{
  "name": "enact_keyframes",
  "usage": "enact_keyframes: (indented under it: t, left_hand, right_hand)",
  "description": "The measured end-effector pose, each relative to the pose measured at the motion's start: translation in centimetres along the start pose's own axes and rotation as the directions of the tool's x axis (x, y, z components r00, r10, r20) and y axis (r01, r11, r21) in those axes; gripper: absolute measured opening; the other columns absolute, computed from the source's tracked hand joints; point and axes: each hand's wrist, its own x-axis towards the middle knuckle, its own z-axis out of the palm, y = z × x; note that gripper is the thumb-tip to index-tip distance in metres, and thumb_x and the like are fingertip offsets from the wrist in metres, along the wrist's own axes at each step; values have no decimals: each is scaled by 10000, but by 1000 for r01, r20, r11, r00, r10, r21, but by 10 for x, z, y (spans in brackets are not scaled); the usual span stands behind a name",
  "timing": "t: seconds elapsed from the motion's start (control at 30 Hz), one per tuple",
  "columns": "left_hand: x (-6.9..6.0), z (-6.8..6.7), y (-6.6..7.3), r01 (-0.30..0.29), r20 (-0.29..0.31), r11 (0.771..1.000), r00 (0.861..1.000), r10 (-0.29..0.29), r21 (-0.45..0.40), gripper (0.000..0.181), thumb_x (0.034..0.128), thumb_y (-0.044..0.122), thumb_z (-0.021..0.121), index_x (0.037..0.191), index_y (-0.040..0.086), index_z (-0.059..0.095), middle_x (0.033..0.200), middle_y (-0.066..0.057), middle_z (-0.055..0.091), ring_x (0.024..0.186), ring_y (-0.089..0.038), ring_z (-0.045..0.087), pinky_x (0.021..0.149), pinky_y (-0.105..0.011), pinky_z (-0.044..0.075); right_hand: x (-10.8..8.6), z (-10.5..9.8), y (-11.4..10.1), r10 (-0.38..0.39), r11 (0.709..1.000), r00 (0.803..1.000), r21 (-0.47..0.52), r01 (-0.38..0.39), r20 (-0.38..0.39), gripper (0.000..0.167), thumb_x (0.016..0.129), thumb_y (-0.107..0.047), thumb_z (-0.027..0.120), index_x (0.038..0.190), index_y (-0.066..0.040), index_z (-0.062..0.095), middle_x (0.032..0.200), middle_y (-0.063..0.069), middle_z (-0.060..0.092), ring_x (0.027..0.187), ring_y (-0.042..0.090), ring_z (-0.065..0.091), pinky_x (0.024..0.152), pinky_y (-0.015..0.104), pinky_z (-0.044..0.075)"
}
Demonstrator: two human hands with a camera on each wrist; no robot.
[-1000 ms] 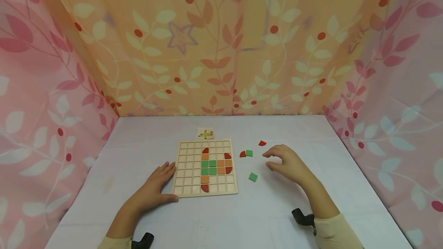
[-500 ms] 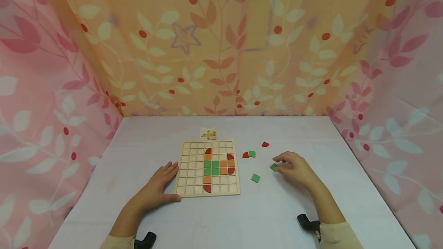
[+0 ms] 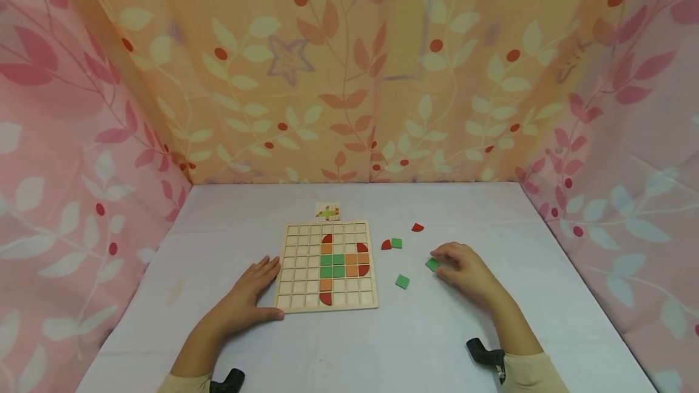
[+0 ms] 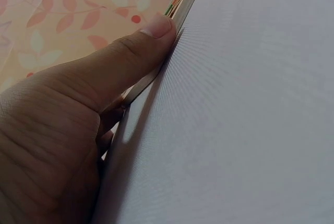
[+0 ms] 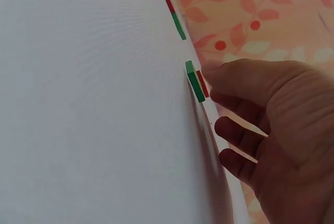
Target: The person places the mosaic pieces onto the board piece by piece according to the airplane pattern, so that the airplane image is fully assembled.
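Observation:
My left hand (image 3: 246, 299) lies at the left edge of a wooden grid board (image 3: 299, 290), fingers straight and thumb against the near-left corner. In the left wrist view, the thumb (image 4: 125, 57) touches the board's edge. Green, orange and red tiles fill some of the cells, with green squares (image 3: 332, 265) in the middle. Right of the board, my right hand (image 3: 466, 268) pinches a green square tile (image 3: 432, 264) between thumb and fingers. In the right wrist view, that green tile (image 5: 195, 82) stands by the thumb tip, and the other fingers are loosely curled.
A small pattern card (image 3: 327, 211) lies behind the board. Between board and right hand are a loose green square (image 3: 402, 282), another green square (image 3: 397, 243) and a red quarter-round tile (image 3: 386, 244). Another red one (image 3: 417, 227) is farther back. Patterned curtains (image 3: 349, 77) surround the table.
My right hand has moved slightly right and down, and its thumb and fingers have closed on a green square tile that was hidden before. The left hand keeps its place at the board.

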Motion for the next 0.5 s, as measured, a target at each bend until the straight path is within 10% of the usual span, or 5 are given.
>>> enact_keyframes:
  t: [0.5]
  left_hand:
    - [0, 3, -4, -13, -6, 1000, 1000, 13, 10, 1200, 675, 705, 813, 1599, 92, 354, 1696, -28, 260, 1584, -314, 156, 1275, -530, 114]
  right_hand:
    - [-1, 6, 0, 13, 998, 1000, -56, -12, 22, 369, 864, -98, 811, 1222, -162, 743, 1213, -14, 694, 1187, 261, 561, 1050, 537, 431]
